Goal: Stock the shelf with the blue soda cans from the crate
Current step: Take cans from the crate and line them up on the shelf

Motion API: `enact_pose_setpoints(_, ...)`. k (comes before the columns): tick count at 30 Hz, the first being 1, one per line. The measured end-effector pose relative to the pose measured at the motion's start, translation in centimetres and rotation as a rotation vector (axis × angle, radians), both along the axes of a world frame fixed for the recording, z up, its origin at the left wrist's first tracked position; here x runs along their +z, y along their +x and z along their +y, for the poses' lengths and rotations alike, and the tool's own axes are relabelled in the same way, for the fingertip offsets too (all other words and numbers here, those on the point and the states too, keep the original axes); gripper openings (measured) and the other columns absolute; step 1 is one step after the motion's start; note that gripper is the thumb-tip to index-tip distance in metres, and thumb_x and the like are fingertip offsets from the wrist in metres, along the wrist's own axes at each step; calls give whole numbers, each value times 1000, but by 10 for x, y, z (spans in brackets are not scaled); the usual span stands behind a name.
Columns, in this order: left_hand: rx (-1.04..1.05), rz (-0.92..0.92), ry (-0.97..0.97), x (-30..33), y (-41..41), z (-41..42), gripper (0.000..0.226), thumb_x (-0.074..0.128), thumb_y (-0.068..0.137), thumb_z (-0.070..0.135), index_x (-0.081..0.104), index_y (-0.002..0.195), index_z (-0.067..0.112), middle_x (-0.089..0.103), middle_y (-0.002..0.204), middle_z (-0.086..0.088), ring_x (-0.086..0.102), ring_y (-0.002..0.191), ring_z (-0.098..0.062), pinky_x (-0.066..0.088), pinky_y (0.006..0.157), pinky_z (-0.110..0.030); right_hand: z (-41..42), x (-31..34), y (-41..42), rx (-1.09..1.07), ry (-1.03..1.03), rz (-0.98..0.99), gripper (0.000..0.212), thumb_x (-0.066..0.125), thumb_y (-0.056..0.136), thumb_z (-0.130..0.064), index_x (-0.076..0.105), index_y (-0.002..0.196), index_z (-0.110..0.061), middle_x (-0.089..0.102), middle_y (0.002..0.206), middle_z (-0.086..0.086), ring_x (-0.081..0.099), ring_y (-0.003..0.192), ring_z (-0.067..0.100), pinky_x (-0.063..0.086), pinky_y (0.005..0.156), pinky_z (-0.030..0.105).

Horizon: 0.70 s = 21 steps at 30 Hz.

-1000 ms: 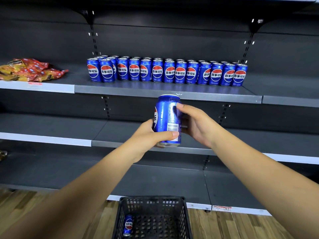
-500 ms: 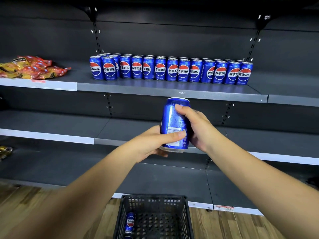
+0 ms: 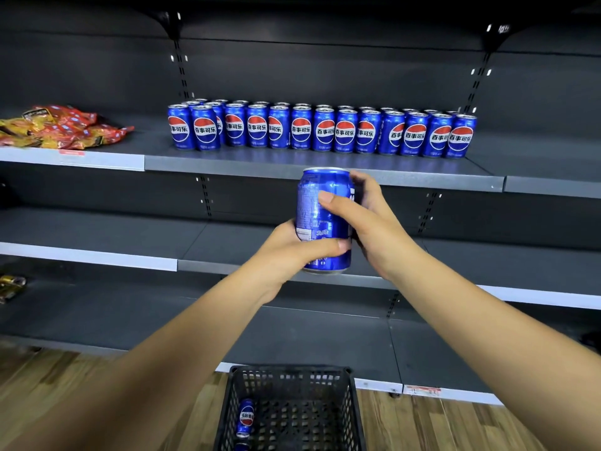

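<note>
From the head camera, both bare hands hold one blue soda can [image 3: 320, 219] upright in front of the shelving, just below the front edge of the stocked shelf [image 3: 325, 164]. The left hand [image 3: 289, 252] wraps the can's lower half from the left, its thumb laid across the front near the base. The right hand [image 3: 367, 219] clasps the upper part from the right, thumb pressed on the printed side and fingers curled behind. The can's barcode and small print face the camera; its logo is turned away.

On the shelf above, a row of blue soda cans [image 3: 322, 130] stands upright, logos forward, at least two deep, touching side by side. To the left of them on the same level lies a heap of red and orange snack bags [image 3: 61, 126], apart from the cans.

At the bottom, a black plastic crate [image 3: 353, 408] sits on the wooden floor [image 3: 439, 424]. Inside it, against the left wall, another blue can [image 3: 246, 417] stands, and the top of one more shows at the picture's lower edge. The lower shelves are dark grey with pale price strips.
</note>
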<state>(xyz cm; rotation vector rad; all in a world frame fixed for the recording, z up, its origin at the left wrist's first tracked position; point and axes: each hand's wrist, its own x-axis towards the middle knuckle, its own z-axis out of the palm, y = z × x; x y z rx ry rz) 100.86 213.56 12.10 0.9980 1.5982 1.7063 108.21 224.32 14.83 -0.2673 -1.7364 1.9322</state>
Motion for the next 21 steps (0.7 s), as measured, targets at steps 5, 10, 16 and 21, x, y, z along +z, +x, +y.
enact_pose_setpoints(5,-168,-108,22,4,2,-5,30,64,64,14,66,93,20,73,83,5,69,77,-9,56,71,-21,6,1,5,173,-133,-53,72,76,58,-36,52,121,-11,69,96,4,68,82,17,55,72,30)
enact_pose_setpoints(10,-236,-149,-21,2,5,-6,18,70,64,20,74,81,23,74,84,4,70,77,-10,55,76,-28,7,-1,9,224,-130,-76,53,71,66,-33,60,109,-4,69,89,13,68,74,22,56,65,31)
enact_pose_setpoints(16,-88,-61,-81,1,10,0,53,72,62,46,58,108,24,72,96,6,67,86,-12,50,73,-30,5,0,11,58,-205,-16,47,77,61,-24,61,103,-12,71,78,2,68,68,15,57,61,29)
enact_pose_setpoints(21,81,135,-105,0,18,7,54,84,67,30,50,108,20,65,99,5,63,84,-6,50,69,-17,3,1,10,-72,-254,-66,43,76,76,-21,55,112,-12,70,87,5,69,65,15,57,56,30)
